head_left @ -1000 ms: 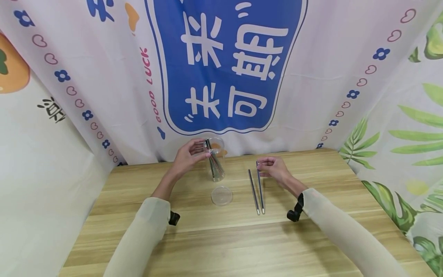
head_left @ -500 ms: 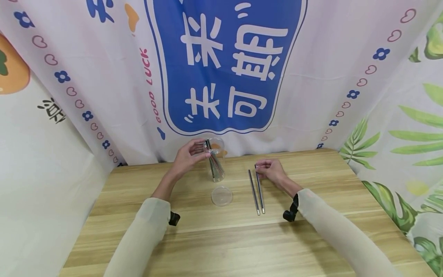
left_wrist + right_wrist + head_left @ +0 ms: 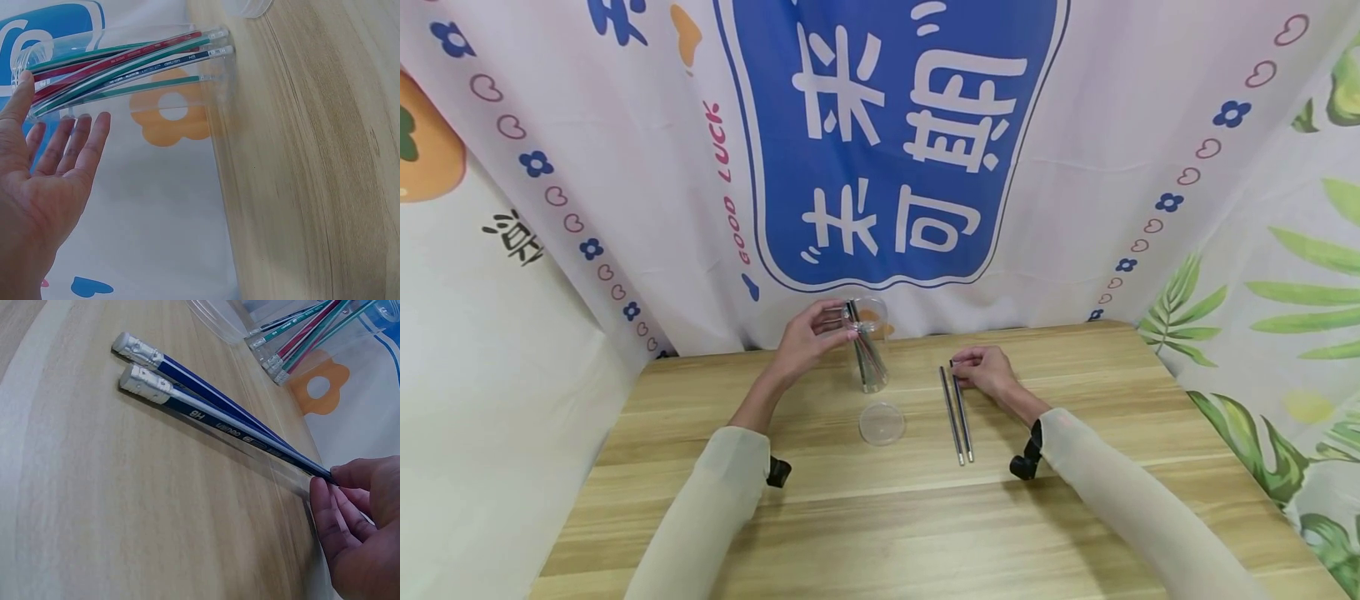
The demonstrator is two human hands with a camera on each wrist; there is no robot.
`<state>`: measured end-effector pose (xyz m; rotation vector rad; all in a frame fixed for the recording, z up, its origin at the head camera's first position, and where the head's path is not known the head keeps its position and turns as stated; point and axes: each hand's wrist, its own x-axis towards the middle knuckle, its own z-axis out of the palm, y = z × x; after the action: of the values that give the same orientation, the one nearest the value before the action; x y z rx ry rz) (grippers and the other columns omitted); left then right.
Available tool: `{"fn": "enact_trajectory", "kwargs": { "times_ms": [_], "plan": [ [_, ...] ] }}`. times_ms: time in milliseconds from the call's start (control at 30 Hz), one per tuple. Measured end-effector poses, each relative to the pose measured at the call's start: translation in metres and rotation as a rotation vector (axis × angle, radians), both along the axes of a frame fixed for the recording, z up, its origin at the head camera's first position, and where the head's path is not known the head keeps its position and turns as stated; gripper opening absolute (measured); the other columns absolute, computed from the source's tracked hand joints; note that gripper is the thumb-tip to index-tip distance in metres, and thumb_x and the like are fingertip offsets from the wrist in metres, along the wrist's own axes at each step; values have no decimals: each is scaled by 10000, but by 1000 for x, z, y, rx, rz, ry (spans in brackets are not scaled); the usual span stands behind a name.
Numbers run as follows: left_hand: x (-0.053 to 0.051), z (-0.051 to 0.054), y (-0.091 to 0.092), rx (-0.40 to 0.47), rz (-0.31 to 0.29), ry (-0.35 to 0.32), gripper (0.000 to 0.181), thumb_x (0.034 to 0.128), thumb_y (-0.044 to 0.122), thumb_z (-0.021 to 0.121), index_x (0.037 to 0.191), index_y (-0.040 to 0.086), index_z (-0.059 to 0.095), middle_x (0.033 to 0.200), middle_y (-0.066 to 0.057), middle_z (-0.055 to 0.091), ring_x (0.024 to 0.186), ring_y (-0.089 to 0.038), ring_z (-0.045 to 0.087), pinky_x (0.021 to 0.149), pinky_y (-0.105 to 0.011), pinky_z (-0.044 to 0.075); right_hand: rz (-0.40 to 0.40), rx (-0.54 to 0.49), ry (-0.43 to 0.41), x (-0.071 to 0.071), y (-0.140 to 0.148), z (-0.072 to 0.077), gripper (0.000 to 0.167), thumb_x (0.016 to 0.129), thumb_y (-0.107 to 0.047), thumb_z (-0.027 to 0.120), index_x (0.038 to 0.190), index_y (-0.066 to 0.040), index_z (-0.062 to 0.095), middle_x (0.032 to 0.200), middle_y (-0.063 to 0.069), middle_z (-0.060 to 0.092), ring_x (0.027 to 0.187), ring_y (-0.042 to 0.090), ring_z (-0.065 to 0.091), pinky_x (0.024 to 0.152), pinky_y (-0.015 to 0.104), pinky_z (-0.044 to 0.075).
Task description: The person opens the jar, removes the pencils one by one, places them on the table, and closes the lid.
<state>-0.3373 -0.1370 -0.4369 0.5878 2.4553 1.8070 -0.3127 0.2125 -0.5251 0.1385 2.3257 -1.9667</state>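
Observation:
My left hand (image 3: 808, 337) holds a clear plastic jar (image 3: 81, 47) near its rim, thumb on one side and fingers on the other. Several red, green and dark blue pencils (image 3: 137, 59) lean inside it, eraser ends at the bottom. On the right, my right hand (image 3: 988, 371) pinches the far tip of a dark blue HB pencil (image 3: 231, 428) between thumb and fingers. Its eraser end points toward the near side of the table. Beside it on the left lies a second blue pencil (image 3: 951, 417), almost parallel. The right wrist view shows both white erasers close together.
A round clear lid (image 3: 882, 424) lies on the wooden table (image 3: 887, 533) in front of the jar. A printed curtain (image 3: 700, 208) hangs right behind the table's back edge. Black wrist cameras are strapped on both sleeves.
My right hand has shifted slightly left, bringing the far end of the pinched pencil nearer the other pencil. The left hand and jar have stayed in place.

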Motion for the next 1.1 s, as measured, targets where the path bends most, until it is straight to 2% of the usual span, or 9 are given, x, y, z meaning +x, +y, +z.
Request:
{"fn": "enact_trajectory", "kwargs": {
  "times_ms": [200, 433, 767, 1100],
  "plan": [
    [0, 1, 1, -3, 4, 1, 620, 926, 225, 855, 1469, 107, 580, 1380, -129, 688, 1303, -312, 645, 1111, -469, 538, 1, 68, 2, 1, -3, 1, 253, 918, 79, 763, 1162, 110, 707, 1028, 187, 760, 749, 113, 727, 722, 264, 656],
    [1, 2, 1, -5, 4, 1, 625, 930, 217, 851, 1479, 107, 573, 1390, -132, 683, 1313, -314, 640, 1114, -465, 536, 3, 139, 6, 2, -6, 6, 231, 904, 92, 769, 1131, 93, 727, 984, 187, 759, 740, 123, 716, 715, 271, 657],
    [2, 1, 2, 3, 0, 1, 638, 930, 154, 844, 1493, 67, 557, 1409, -176, 667, 1323, -344, 635, 1086, -453, 556, 20, 249, 54, 2, -7, 3, 196, 920, 23, 779, 1105, 81, 751, 946, 173, 772, 714, 134, 736, 673, 271, 656],
    [4, 4, 1, -5, 5, -15, 655, 935, 179, 842, 1510, 74, 546, 1429, -177, 653, 1346, -349, 615, 1125, -482, 524, 1, 311, 70, 5, -11, 6, 179, 909, -3, 802, 1075, 55, 768, 950, 182, 780, 717, 174, 754, 654, 272, 652]
  ]
}}
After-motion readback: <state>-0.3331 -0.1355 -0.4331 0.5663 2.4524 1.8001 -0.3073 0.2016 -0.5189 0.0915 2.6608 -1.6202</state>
